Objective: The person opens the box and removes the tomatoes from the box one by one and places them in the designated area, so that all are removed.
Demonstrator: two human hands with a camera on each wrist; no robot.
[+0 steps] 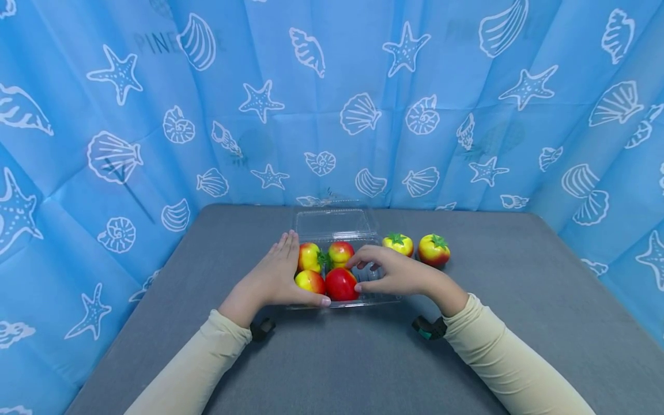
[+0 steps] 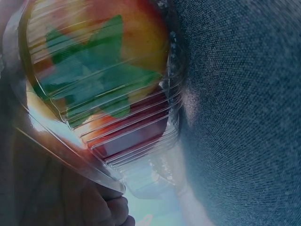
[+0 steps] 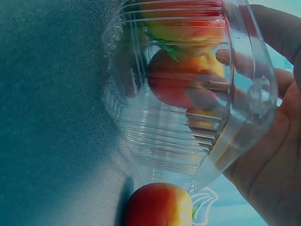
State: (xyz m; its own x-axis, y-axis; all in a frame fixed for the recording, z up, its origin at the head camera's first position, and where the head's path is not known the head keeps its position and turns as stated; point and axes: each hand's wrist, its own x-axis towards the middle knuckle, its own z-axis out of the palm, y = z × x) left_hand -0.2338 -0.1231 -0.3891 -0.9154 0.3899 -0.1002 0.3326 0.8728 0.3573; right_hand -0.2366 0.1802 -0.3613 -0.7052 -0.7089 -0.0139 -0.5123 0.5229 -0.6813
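A clear plastic clamshell box (image 1: 374, 300) sits on the table with its lid (image 1: 334, 222) raised at the back. Inside lie several glossy tomato-like fruits, among them a red one (image 1: 341, 284) at the front, a red-yellow one (image 1: 340, 252) behind it and a yellow one with green leaves (image 1: 309, 257). My left hand (image 1: 280, 276) rests along the box's left side, fingers straight, thumb on the front rim. My right hand (image 1: 396, 271) reaches over the right side, loosely bent, thumb tip at the red fruit's right edge. Its fingers (image 3: 233, 59) show at the fruit in the right wrist view.
Two more yellow-red fruits with green leaves, one nearer the box (image 1: 397, 244) and one further right (image 1: 433, 251), stand on the grey table (image 1: 493, 300). A blue curtain (image 1: 332, 132) with white shells hangs behind the table's far edge.
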